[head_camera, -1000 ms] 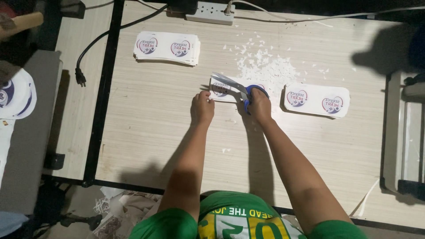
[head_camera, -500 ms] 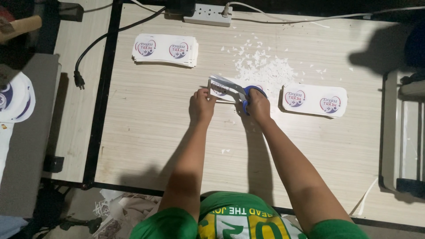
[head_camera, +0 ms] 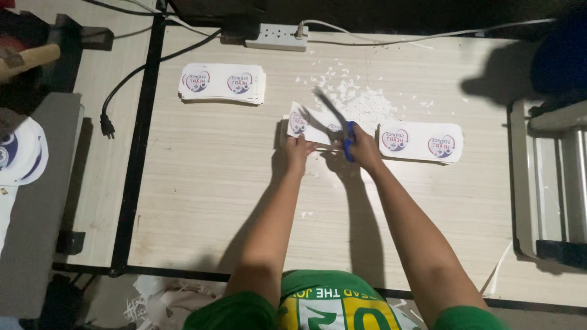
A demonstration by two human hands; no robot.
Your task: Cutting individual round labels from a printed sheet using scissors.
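**Cutting a printed sheet at a pale wooden table**

Spreading under both arms is a pale, wood-grain table top [head_camera: 214, 201], dimly lit, with a dark frame bar running down its left part. Far to the left of the fingers, past that bar, a black power cord with its plug [head_camera: 107, 127] lies loose, and beyond it a grey block carries a round white printed piece [head_camera: 21, 153].

Up and to the left of the left hand [head_camera: 298, 151], well apart from it, sits a stack of printed sheets [head_camera: 223, 82]. At the far edge, above that hand, a white power strip [head_camera: 277, 38] lies with a white cable running off to the right.

The left hand's fingers are curled and pressed down on the near edge of the printed sheet [head_camera: 301, 121], pinning it just ahead of the fingertips. Touching this sheet from the right are the scissors [head_camera: 333, 119], blades open over it, blurred. The right hand [head_camera: 365, 148] grips their blue handles, fingers closed through the loops.

Just beyond the blades, white paper scraps [head_camera: 361, 101] litter the surface. Right beside the right hand's knuckles lies a second stack of printed sheets [head_camera: 422, 142], very near. Further right, a metal machine [head_camera: 550, 183] closes off that side.

Bare table lies open between the arms and the near edge.
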